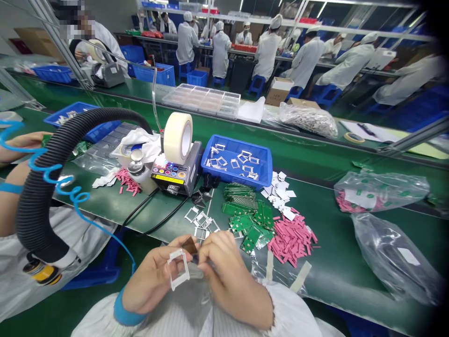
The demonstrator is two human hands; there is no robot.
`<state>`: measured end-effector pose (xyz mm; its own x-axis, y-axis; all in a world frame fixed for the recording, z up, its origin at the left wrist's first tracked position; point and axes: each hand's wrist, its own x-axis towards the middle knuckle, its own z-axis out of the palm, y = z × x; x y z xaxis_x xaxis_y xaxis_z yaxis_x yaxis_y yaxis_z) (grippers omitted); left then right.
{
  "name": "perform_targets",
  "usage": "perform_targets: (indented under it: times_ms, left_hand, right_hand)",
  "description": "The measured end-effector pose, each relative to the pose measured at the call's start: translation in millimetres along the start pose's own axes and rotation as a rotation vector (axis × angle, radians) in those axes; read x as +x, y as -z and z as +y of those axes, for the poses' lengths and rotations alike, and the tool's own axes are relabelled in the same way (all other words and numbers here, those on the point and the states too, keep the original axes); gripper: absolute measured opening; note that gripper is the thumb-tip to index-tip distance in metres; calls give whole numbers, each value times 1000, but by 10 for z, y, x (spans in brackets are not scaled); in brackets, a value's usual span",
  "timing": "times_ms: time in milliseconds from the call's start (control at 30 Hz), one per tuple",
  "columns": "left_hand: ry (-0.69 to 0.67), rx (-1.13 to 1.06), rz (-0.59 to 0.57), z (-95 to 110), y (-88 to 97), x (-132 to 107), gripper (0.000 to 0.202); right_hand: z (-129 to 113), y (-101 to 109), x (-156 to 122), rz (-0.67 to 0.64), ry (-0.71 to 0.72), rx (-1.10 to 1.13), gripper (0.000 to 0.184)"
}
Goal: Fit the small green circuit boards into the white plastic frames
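**While the left hand (150,281) pinches a white rectangular frame (171,270), the right hand (228,276) grips a sliver of amber film (190,245)**

Both hands are clenched in front of a striped white smock (196,318). The left fingers clamp the frame's thin edge, and the right fingers close on the glossy film, which stands just beside the frame. A dark bit below the film is too small to identify. So thin and slick a sheet could slip from a light pinch or crease under a hard one, and bare fingertips might smear it. Squeezing could flex the frame's narrow bars.

Just past the hands at 12 o'clock lie loose silvery frames (198,220). A heap of green circuit-board strips (245,222) sits at 1 o'clock, and matte pink strips (291,241) at 2 o'clock; a dropped piece could vanish among them. Crinkly clear poly bags (393,257) rest at 3 o'clock on the green conveyor belt (326,262). Farther out, a tape dispenser (175,175) holds a cream masking-tape roll (178,138) at 12 o'clock, beside a blue plastic tray (242,179). At 10 o'clock, a ribbed black hose (35,187) arcs near a co-worker's hand (24,140). Beyond, people in white smocks (220,54) sit along another bench.
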<state>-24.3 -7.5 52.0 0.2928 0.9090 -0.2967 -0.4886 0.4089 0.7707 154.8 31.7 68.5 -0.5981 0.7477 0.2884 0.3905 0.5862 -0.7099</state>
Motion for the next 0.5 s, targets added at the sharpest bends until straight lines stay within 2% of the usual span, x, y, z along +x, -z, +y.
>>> perform_targets:
  times_ms: [67,133,200,267,333,367,500]
  left_hand:
    - [-28,-35,25,13,50,-36,37]
    - [-77,2,15,41,78,-81,36]
    - [-127,55,-32,76,75,-120,32]
    - [-190,109,-99,111,44,-144,28]
    - [-254,161,-169,147,-7,-151,29]
    - [-270,182,-198,166,-35,-150,30]
    - [-235,165,-258,228,-143,-128,31]
  right_hand:
    - [112,-93,-54,-87,-31,-76,13]
    - [282,-246,-101,-175,-25,-290,13]
    - [437,-385,-120,-217,1,-481,15]
    - [499,-409,-100,-211,4,-543,14]
    - [438,-279,-43,-178,4,-482,5]
    - [373,-171,-6,-134,21,-408,6]
    - [70,255,142,46,174,-74,30]
